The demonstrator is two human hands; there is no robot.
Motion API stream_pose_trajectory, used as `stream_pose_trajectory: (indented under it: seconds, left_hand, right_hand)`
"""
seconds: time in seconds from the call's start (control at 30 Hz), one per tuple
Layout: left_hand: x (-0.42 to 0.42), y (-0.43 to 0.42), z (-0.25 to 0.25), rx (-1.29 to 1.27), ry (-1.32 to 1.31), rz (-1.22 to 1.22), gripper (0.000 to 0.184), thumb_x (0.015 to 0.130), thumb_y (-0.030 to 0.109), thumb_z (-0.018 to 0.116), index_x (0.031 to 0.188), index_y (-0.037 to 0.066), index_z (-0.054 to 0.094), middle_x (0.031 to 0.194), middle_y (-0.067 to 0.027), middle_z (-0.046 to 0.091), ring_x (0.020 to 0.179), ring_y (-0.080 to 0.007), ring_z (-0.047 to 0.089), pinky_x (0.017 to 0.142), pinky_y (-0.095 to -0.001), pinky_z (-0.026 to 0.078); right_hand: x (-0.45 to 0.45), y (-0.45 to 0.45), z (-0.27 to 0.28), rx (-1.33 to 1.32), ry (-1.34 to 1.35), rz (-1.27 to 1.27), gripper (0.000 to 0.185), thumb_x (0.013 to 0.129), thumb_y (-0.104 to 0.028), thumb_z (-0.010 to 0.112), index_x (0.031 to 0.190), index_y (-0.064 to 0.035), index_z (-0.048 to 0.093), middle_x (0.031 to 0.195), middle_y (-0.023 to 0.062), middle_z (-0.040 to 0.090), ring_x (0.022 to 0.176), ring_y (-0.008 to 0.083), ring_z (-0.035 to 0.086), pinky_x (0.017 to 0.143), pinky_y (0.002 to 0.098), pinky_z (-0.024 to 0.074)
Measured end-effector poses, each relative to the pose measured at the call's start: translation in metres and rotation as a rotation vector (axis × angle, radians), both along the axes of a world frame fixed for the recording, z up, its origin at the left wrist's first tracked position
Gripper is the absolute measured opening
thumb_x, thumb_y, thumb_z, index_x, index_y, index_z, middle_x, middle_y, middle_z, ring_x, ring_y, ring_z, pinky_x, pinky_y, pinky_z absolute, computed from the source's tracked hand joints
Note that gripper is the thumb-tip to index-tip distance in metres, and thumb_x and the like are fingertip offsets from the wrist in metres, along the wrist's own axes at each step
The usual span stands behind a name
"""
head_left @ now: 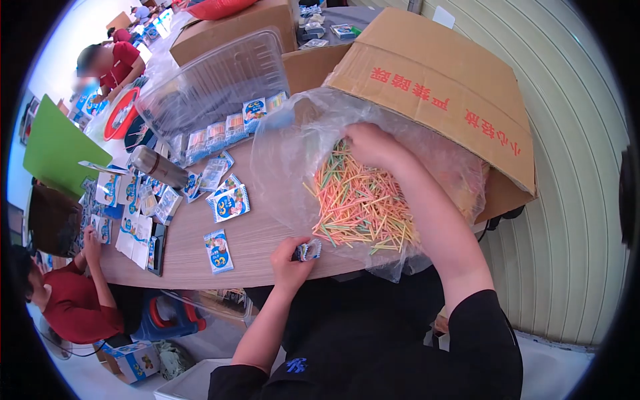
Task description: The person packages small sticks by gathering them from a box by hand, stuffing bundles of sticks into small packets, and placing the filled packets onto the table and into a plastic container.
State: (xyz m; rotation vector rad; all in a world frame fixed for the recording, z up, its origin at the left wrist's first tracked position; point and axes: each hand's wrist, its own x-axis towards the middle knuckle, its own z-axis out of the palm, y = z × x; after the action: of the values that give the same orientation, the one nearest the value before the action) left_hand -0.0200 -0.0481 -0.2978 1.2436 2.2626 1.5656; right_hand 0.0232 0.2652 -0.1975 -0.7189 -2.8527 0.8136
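Note:
My left hand (291,265) is closed around a small blue-and-white packet (309,250) at the table's near edge. Bent over the far side of a heap of thin pastel sticks (363,203), my right hand (371,143) has its fingers curled down; what they pinch, if anything, is hidden. Pink, yellow and green sticks lie on a clear plastic bag (273,157) that spills from a cardboard box (433,73). To the left of my left hand, a flat blue-and-white packet (219,251) lies on the table (280,217).
More packets (230,202) lie beyond. A clear plastic bin (213,87) holds a row of packets. A metal flask (159,165) leans nearby, and a phone (155,249) lies at the left. One co-worker (73,300) sits at left, another (120,63) farther back. A ribbed wall stands right.

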Motion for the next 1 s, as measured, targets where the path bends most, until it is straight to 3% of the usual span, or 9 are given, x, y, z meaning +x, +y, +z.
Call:
stream_pose_trajectory:
  seconds: [0.17, 0.27, 0.4, 0.57, 0.7, 0.83, 1.0]
  left_hand:
    - [-0.002, 0.0, -0.001, 0.007, 0.012, -0.005, 0.032, 0.063, -0.003, 0.075, 0.094, 0.003, 0.071, 0.083, -0.0108, 0.068, 0.076, -0.0225, 0.067, 0.068, -0.0304, 0.052]
    - [-0.001, -0.001, -0.002, 0.015, 0.014, -0.02, 0.032, 0.063, -0.003, 0.076, 0.094, 0.003, 0.071, 0.084, -0.011, 0.068, 0.075, -0.023, 0.067, 0.068, -0.0306, 0.052]
    - [-0.003, 0.0, -0.002, 0.001, 0.005, -0.052, 0.032, 0.063, -0.003, 0.076, 0.095, 0.003, 0.071, 0.085, -0.0109, 0.069, 0.076, -0.0226, 0.067, 0.068, -0.0305, 0.052]
    - [-0.002, -0.002, -0.007, -0.003, -0.03, -0.063, 0.034, 0.063, -0.004, 0.077, 0.096, 0.003, 0.071, 0.086, -0.0107, 0.069, 0.078, -0.022, 0.068, 0.07, -0.0303, 0.053]
    - [-0.002, -0.002, -0.007, 0.003, -0.014, -0.07, 0.035, 0.063, -0.004, 0.077, 0.097, 0.002, 0.071, 0.086, -0.0105, 0.069, 0.078, -0.0213, 0.068, 0.071, -0.0298, 0.053]
    - [-0.003, -0.001, -0.005, -0.009, -0.019, -0.088, 0.035, 0.063, -0.004, 0.077, 0.097, 0.002, 0.071, 0.087, -0.0104, 0.069, 0.079, -0.0211, 0.068, 0.071, -0.0297, 0.053]
    - [-0.002, 0.0, -0.004, -0.029, -0.004, -0.105, 0.035, 0.063, -0.004, 0.077, 0.097, 0.003, 0.071, 0.087, -0.0104, 0.069, 0.079, -0.0213, 0.068, 0.071, -0.03, 0.053]
  right_hand:
    - [0.007, -0.01, -0.001, -0.11, 0.056, -0.133, 0.032, 0.089, -0.021, 0.06, 0.111, -0.0002, 0.069, 0.11, 0.0238, 0.069, 0.103, 0.0394, 0.067, 0.094, 0.0471, 0.0512]
    - [0.008, -0.032, 0.015, 0.094, -0.238, -0.326, 0.032, 0.088, -0.02, 0.059, 0.112, -0.0019, 0.071, 0.111, 0.0228, 0.07, 0.101, 0.0368, 0.069, 0.091, 0.0457, 0.0532]
    - [-0.011, -0.019, -0.019, 0.377, -0.479, -0.211, 0.031, 0.089, -0.019, 0.056, 0.11, -0.004, 0.073, 0.112, 0.0193, 0.071, 0.101, 0.0331, 0.07, 0.086, 0.0448, 0.0556]
    - [-0.021, -0.035, -0.036, 0.426, -0.53, -0.099, 0.031, 0.091, -0.018, 0.053, 0.109, -0.0055, 0.074, 0.112, 0.0172, 0.072, 0.102, 0.03, 0.07, 0.081, 0.0446, 0.0569]
    - [-0.024, -0.039, -0.039, 0.46, -0.475, -0.189, 0.03, 0.093, -0.018, 0.05, 0.108, -0.0074, 0.074, 0.11, 0.0162, 0.072, 0.103, 0.0297, 0.07, 0.079, 0.0458, 0.0572]
    - [-0.028, -0.041, -0.034, 0.38, -0.495, -0.197, 0.03, 0.094, -0.02, 0.049, 0.108, -0.0086, 0.074, 0.112, 0.0161, 0.071, 0.105, 0.0316, 0.069, 0.084, 0.0475, 0.0553]
    - [-0.04, -0.033, -0.069, 0.275, -0.364, -0.31, 0.033, 0.094, -0.022, 0.048, 0.114, -0.0096, 0.072, 0.119, 0.0175, 0.068, 0.11, 0.034, 0.066, 0.096, 0.0487, 0.0496]
